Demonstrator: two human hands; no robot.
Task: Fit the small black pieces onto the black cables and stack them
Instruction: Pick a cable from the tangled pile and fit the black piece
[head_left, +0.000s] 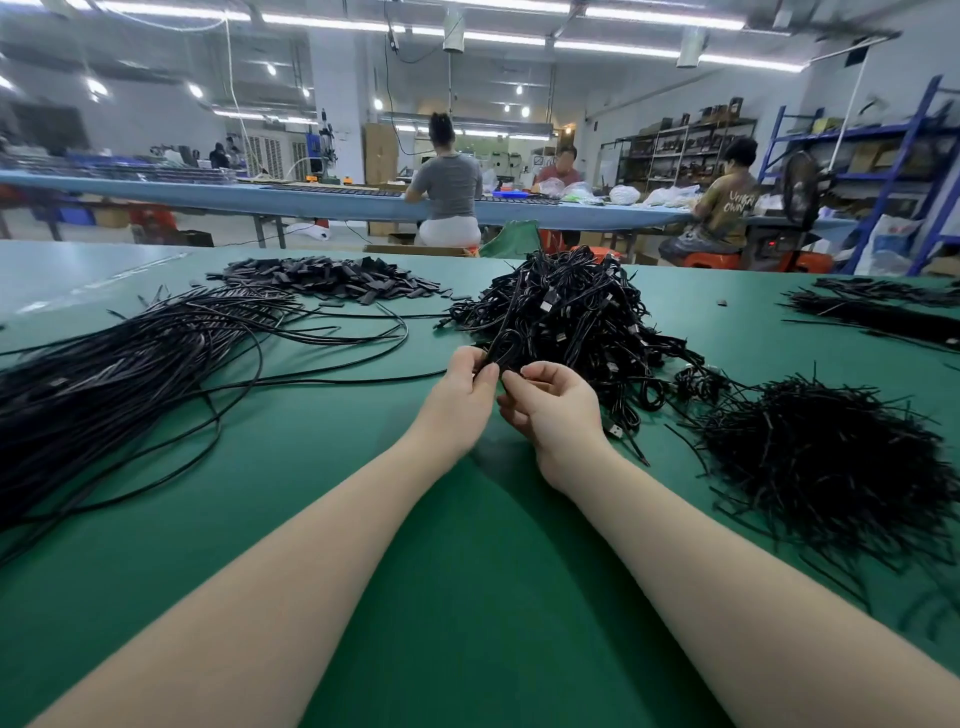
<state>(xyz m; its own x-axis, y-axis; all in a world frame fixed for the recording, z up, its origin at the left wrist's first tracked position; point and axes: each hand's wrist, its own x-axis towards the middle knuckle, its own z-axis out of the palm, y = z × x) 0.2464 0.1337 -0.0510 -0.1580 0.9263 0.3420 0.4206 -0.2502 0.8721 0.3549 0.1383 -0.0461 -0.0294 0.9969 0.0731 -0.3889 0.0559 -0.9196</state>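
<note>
Hands meet mid-table over the green table (363, 519), both forearms bare and reaching forward. My left hand (462, 389) has fingers curled, pinching a looped black cable (501, 343) at the near edge of the big tangled cable pile (566, 317). My right hand (556, 400) sits just beside it, fingers curled in, thumb and forefinger pinching the same cable next to my left fingertips. Whether a small piece sits between the fingers, I cannot tell; too small and dark.

Tangled pile is straight ahead, centre of the table, some cable ends with silver plugs (615, 430) trailing toward my right wrist. Long loose cables (130, 374) are spread out on my left, fanning from the table's left edge toward the middle. Beyond them, at the far left-centre, lies a flat heap of small black pieces (332, 280), well apart from my hands. On my right, near the table edge, a bristly heap of short black strands (821, 457). Far right, another bundle of black cables (872, 312) lies lengthwise.

Background: a long blue workbench (311, 200) with three seated people, one in a grey top (449, 182) with back turned. Blue shelving (893, 171) on the right, strip lights overhead.
</note>
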